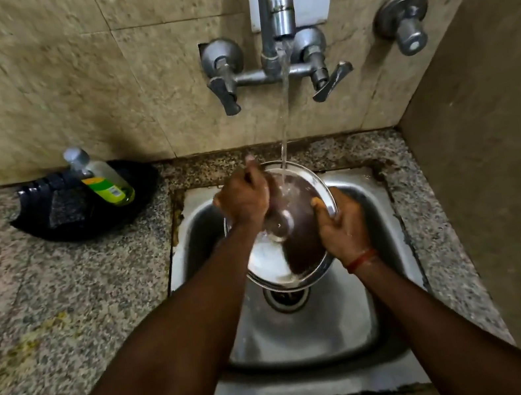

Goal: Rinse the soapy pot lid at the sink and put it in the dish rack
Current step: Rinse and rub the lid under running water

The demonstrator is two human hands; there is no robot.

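Observation:
A round steel pot lid (276,264) is held tilted over the steel sink (354,323), under the running stream from the wall tap (280,9). My right hand (342,224) grips the lid's right rim, thumb on its inner face. My left hand (245,196) lies across the lid's upper left part, fingers curled against its wet surface. Water hits the lid near its top edge. No dish rack is in view.
A black tray (47,221) on the granite counter at the left holds a dish soap bottle (102,178) and a dark scrub pad (65,205). Two tap levers (225,95) stick out above the sink. A side wall (505,154) closes off the right.

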